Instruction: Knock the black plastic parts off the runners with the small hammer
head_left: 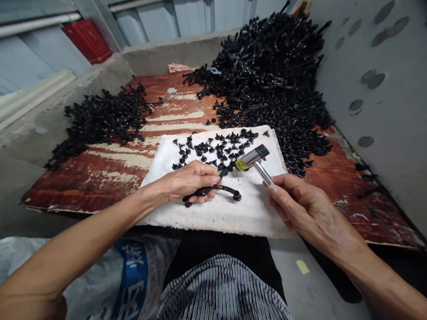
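My left hand point(191, 180) is closed around a few thin black plastic strips point(228, 190). One strip ends in a round knob that sticks out to the right, low over a white cloth point(196, 218). My right hand point(300, 202) grips a small two-faced mallet point(252, 156) by its shiny metal handle. The mallet head is chrome, with a yellow face towards my left hand and a dark face on the far side; it is raised above the cloth. Many small black mushroom-shaped plastic pieces point(203, 151) lie scattered on the cloth beyond my hands.
A big heap of black plastic parts point(267, 66) rises at the back right, against a grey panel point(373, 98). Another pile point(103, 115) lies at left on the worn reddish-brown board point(113, 169). A red box point(87, 41) stands on the back ledge, and a printed sack point(130, 275) sits below.
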Available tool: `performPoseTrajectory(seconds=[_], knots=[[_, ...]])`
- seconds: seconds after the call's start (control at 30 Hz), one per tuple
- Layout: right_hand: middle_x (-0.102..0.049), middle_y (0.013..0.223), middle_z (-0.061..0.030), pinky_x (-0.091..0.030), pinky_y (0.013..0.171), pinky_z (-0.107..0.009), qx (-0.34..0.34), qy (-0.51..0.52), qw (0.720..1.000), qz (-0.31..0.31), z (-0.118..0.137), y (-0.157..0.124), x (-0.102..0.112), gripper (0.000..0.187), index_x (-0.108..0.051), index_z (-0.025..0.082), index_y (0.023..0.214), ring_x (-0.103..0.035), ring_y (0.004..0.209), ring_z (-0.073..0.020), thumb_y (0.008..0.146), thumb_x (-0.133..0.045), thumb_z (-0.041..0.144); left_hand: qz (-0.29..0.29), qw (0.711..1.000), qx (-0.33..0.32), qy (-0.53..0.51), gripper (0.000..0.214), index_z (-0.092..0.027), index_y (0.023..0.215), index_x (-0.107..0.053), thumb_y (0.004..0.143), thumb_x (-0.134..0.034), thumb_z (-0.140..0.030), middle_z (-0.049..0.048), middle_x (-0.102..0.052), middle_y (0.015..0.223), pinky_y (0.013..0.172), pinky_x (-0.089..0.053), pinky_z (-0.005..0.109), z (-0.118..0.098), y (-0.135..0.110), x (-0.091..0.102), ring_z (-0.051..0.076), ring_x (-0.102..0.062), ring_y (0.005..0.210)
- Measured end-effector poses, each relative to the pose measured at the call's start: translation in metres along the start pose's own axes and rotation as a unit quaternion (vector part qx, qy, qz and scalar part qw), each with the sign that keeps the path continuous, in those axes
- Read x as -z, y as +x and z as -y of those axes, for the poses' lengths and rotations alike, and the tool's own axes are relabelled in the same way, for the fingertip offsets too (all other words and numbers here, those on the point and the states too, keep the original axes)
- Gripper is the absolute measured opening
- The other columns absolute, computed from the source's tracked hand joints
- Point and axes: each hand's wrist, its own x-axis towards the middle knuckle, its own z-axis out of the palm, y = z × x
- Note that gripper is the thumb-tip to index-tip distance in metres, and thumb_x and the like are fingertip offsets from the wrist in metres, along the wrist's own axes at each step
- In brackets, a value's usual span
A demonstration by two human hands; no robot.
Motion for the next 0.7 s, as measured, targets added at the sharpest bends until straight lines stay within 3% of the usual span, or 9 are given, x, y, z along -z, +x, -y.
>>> performPoseTrajectory(seconds=[0.4, 0.7], knots=[[-0.045, 0.054, 0.0065, -0.029, 0.032, -0.022, 0.005, 0.004, 1.000, -0.002, 0.001, 0.000, 0.002, 0.020, -0.055, 0.022, 0.084, -0.036, 0.036, -0.0092, 0.091, -0.048, 0.040, -0.002, 0.999, -0.010, 0.035, 0.020, -0.014, 0.073, -0.055, 0.091, -0.051, -0.019, -0.0030, -0.058, 0.055, 0.030, -0.030, 0.013, 0.001, 0.000, 0.000, 0.004, -0.046, 0.035], [-0.044, 0.054, 0.0065, -0.030, 0.032, -0.023, 0.004, -0.001, 1.000, -0.001, 0.001, 0.000, 0.002, 0.020, -0.055, 0.022, 0.087, -0.037, 0.037, -0.0101, 0.091, -0.048, 0.040, -0.029, 0.997, 0.027, 0.063, 0.024, -0.015, 0.069, -0.053, 0.093, -0.049, -0.014, -0.0042, -0.056, 0.053, 0.028, -0.026, 0.011, -0.010, 0.000, -0.002, 0.002, -0.043, 0.031]])
